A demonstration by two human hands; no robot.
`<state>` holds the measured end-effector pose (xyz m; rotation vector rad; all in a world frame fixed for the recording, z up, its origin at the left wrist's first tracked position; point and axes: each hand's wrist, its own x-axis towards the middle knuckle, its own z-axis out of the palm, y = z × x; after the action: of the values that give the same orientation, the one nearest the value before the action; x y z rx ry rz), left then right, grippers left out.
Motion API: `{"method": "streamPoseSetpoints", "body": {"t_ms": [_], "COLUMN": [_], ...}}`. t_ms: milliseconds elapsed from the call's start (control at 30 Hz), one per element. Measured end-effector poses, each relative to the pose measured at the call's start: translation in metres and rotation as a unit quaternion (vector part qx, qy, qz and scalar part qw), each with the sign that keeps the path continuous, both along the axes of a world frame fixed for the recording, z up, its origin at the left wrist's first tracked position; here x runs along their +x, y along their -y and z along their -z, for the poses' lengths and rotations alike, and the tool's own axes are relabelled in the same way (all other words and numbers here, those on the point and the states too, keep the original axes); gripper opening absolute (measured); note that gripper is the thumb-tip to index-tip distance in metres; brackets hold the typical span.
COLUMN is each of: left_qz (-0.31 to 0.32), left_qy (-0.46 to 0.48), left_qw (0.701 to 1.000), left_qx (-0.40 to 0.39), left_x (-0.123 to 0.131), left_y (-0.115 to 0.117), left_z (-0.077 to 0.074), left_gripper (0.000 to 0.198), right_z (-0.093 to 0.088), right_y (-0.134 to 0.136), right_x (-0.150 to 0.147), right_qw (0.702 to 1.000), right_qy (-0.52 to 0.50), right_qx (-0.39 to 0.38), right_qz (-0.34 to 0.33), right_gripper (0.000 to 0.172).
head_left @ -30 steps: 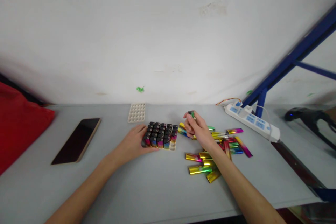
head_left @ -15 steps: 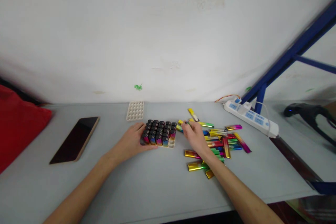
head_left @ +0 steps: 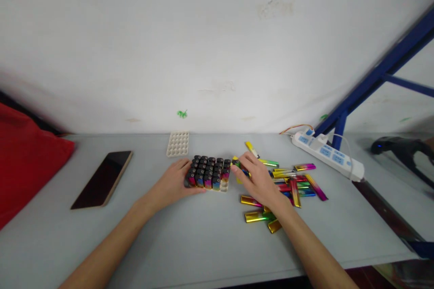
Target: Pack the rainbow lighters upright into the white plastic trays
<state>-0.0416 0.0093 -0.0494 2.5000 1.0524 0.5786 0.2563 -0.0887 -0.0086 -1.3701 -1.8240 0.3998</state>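
Observation:
Rows of upright lighters (head_left: pixel 207 172) with black tops and shiny coloured bodies stand in a white tray (head_left: pixel 224 187). The tray's front right corner shows bare sockets. My left hand (head_left: pixel 172 179) is wrapped round the left side of this block. Just right of the tray, my right hand (head_left: pixel 256 176) pinches a yellow-green lighter (head_left: pixel 238 172) held upright, its dark top showing by the fingertips. Beneath and beyond that hand lies a loose heap of metallic lighters (head_left: pixel 294 192) in gold, red, green, blue and purple.
A second white socketed tray (head_left: pixel 178 144) lies near the wall. To the left are a dark tablet (head_left: pixel 102 179) and a red cloth or bag (head_left: pixel 27 158). On the right are a power strip (head_left: pixel 328 155), a blue metal frame (head_left: pixel 369 83) and a black device (head_left: pixel 403 151).
My right hand has turned a lighter from the heap upright and brought it beside the tray. My left hand stays on the block. The view has shifted slightly.

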Motion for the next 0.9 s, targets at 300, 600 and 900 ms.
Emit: {"method": "streamPoseSetpoints", "body": {"t_ms": [300, 600, 900], "left_qz": [0.013, 0.005, -0.004], "left_qy": [-0.008, 0.018, -0.010], "left_qw": [1.000, 1.000, 1.000], "left_qx": [-0.008, -0.016, -0.018], "left_x": [-0.001, -0.001, 0.000], "left_y": [0.000, -0.001, -0.001], "left_z": [-0.002, 0.001, -0.001], "left_gripper": [0.064, 0.063, 0.059], "right_z": [0.008, 0.016, 0.010], "right_y": [-0.001, -0.002, -0.011], "right_x": [0.006, -0.006, 0.052], "right_qw": [0.989, 0.967, 0.990], "right_qy": [0.089, 0.240, 0.130], "right_qx": [-0.066, -0.067, -0.027], "right_qz": [-0.093, -0.045, 0.053], "right_gripper": [0.036, 0.035, 0.033]}}
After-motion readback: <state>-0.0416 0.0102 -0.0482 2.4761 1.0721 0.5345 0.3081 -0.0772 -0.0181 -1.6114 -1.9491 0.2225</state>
